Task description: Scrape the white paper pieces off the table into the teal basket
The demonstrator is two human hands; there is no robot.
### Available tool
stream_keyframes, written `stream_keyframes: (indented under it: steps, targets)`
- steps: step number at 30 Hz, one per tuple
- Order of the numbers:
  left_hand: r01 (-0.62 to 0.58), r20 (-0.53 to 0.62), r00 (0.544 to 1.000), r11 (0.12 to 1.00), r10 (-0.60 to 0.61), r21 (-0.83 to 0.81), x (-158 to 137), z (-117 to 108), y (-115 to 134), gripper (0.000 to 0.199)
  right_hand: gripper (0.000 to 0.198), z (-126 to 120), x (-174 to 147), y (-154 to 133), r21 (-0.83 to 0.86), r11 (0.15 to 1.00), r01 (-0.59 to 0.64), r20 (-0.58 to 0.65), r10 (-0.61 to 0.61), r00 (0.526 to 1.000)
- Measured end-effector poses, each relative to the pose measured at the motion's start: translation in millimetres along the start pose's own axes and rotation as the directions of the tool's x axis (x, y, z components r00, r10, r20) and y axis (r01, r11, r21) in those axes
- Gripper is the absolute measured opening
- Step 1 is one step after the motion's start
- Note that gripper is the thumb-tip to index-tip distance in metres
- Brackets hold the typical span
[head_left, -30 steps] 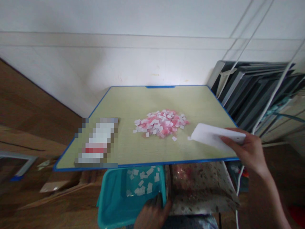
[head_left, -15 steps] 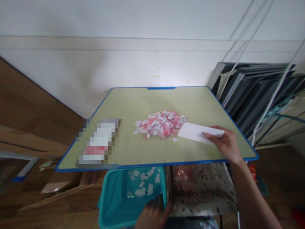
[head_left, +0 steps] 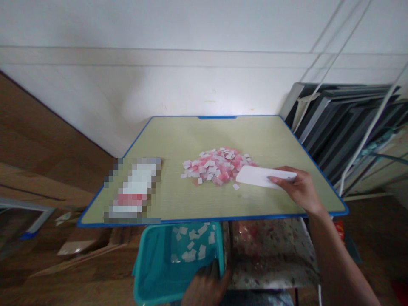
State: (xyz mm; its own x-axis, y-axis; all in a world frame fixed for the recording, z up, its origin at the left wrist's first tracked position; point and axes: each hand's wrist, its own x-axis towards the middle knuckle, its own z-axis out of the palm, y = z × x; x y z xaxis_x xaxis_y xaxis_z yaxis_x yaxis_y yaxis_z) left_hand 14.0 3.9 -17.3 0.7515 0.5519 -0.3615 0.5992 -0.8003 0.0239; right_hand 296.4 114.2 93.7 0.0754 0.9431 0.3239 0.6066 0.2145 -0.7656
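My right hand [head_left: 298,187] grips a flat white scraper [head_left: 255,175] with a small hole near its held end. The scraper's far edge is at the right side of a heap of small white and pink packets [head_left: 216,165] on the folding table. At the bottom, my left hand [head_left: 205,284] holds the near right rim of a teal plastic bin [head_left: 159,272], fingers inside and thumb outside. Several white packets [head_left: 191,248] lie inside the bin, just below the table's front edge. One packet [head_left: 236,186] lies apart in front of the heap.
The pale tabletop [head_left: 178,131] has a blue edge and meets the wall. A pixelated flat object [head_left: 135,187] lies at its left. Dark panels [head_left: 344,110] lean at the right. Below the table is a speckled surface [head_left: 270,250]; cardboard [head_left: 47,140] stands left.
The scraper in my right hand has moved slightly left, toward the packet heap. My left hand stays on the bin rim. The whole view has shifted a little.
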Motion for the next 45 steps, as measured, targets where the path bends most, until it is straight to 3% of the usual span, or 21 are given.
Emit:
stream_keyframes:
  steps: [9, 14, 18, 25, 29, 36, 45]
  targets:
    - [-0.012, -0.012, 1.0, 0.999, 0.012, -0.036, -0.4, -2.1, -1.4, 0.05, 0.013, -40.9, -21.5, -6.6, -0.04, 0.998, -0.047, 0.115, 0.051, 0.992]
    - [-0.001, -0.022, 1.0, 1.0, 0.001, 0.005, -0.7, 0.1, -0.2, 0.052, 0.014, -43.0, -26.5, -5.0, -0.024, 0.995, -0.095, 0.047, 0.096, 0.994]
    - [-0.002, -0.042, 0.999, 1.0, 0.003, 0.023, 0.2, 1.4, -0.1, 0.055, 0.016, -39.7, -28.7, -5.1, -0.034, 0.993, -0.115, 0.074, 0.117, 0.99]
    - [-0.013, -0.021, 1.0, 1.0, 0.013, 0.016, -0.5, 0.7, -0.5, 0.054, 0.02, -28.1, -24.8, -7.2, -0.064, 0.993, -0.097, -0.008, 0.097, 0.995]
    - [-0.009, 0.005, 1.0, 1.0, 0.009, -0.001, -0.6, -0.4, 0.0, 0.054, 0.022, -27.5, -25.9, -2.3, -0.097, 0.988, -0.116, -0.138, 0.103, 0.985]
    - [-0.008, 0.007, 1.0, 1.0, 0.008, -0.003, -0.3, 0.8, -0.3, 0.051, 0.021, -26.9, -34.5, 5.2, 0.039, 0.991, -0.129, -0.221, 0.134, 0.966]
    - [-0.021, 0.05, 0.999, 1.0, 0.02, 0.009, -0.8, -2.6, -0.6, 0.05, 0.025, -1.8, -12.0, 5.4, 0.159, 0.972, -0.175, 0.005, 0.176, 0.984]
